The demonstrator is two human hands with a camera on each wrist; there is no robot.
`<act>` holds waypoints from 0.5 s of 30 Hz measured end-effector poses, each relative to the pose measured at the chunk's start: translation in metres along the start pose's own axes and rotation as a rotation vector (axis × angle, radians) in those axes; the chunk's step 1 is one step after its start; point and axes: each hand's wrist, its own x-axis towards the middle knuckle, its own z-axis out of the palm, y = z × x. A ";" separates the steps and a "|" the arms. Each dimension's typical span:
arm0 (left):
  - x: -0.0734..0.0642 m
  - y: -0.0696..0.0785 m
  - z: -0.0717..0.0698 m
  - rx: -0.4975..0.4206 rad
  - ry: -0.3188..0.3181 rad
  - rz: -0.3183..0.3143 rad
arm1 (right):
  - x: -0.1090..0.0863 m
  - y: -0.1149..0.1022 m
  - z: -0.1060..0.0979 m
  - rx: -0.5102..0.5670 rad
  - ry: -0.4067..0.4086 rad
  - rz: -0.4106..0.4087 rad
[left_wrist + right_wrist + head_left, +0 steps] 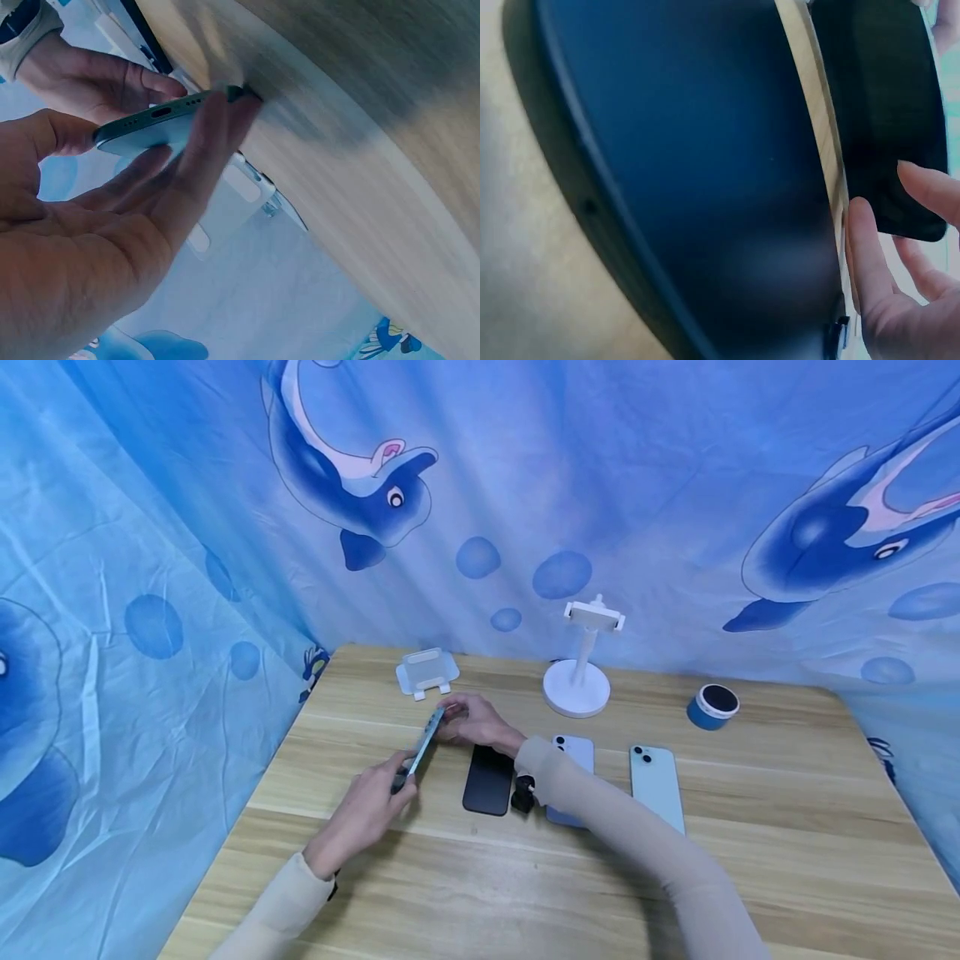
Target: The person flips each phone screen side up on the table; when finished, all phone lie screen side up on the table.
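A light blue-green smartphone (424, 745) stands tilted on edge between both hands, above the left part of the table. My left hand (365, 802) grips its near end; in the left wrist view the thumb (69, 133) and fingers lie along opposite edges, beside the charging port. At the far end my right hand (480, 724) holds the same phone, its thumb over the dark screen (877, 105) in the right wrist view. Below the right wrist lies a black phone (487, 789) on the table, partly covered by that hand; it looms large and blurred in the right wrist view.
Behind the hands sits a small folding phone stand (427, 672). A white round-based phone holder (577, 693) rises at the back middle, with a blue cylinder (711, 710) farther right. A lavender phone (576, 750), partly under the right sleeve, and a pale green phone (656, 781) lie face down.
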 end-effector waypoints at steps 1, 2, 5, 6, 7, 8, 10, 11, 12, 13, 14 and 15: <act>0.000 -0.001 -0.001 -0.013 0.003 0.009 | 0.000 0.000 0.000 -0.013 -0.002 -0.008; 0.000 -0.002 -0.002 -0.032 0.004 0.015 | 0.001 0.000 0.001 -0.029 -0.003 -0.018; -0.001 -0.006 -0.004 -0.108 0.003 0.035 | 0.002 0.002 0.002 -0.041 -0.019 -0.033; -0.001 -0.007 -0.005 -0.132 0.004 0.044 | 0.002 0.003 0.002 -0.036 -0.025 -0.029; 0.000 -0.008 -0.005 -0.158 0.006 0.047 | 0.002 0.003 0.002 -0.028 -0.030 -0.026; 0.000 -0.010 -0.006 -0.180 0.007 0.052 | 0.002 0.003 0.002 -0.023 -0.035 -0.024; 0.001 -0.012 -0.008 -0.205 0.013 0.059 | 0.002 0.002 0.002 -0.015 -0.043 -0.018; 0.001 -0.014 -0.008 -0.218 0.015 0.060 | 0.002 0.002 0.002 -0.013 -0.045 -0.015; 0.001 -0.015 -0.009 -0.233 0.014 0.060 | 0.002 0.001 0.003 -0.012 -0.046 -0.013; 0.001 -0.017 -0.010 -0.251 0.009 0.058 | 0.002 0.001 0.003 -0.016 -0.045 -0.012; 0.001 -0.019 -0.010 -0.270 0.002 0.057 | 0.002 0.001 0.003 -0.023 -0.042 -0.012; 0.001 -0.020 -0.011 -0.290 -0.006 0.056 | 0.002 0.002 0.004 -0.027 -0.039 -0.009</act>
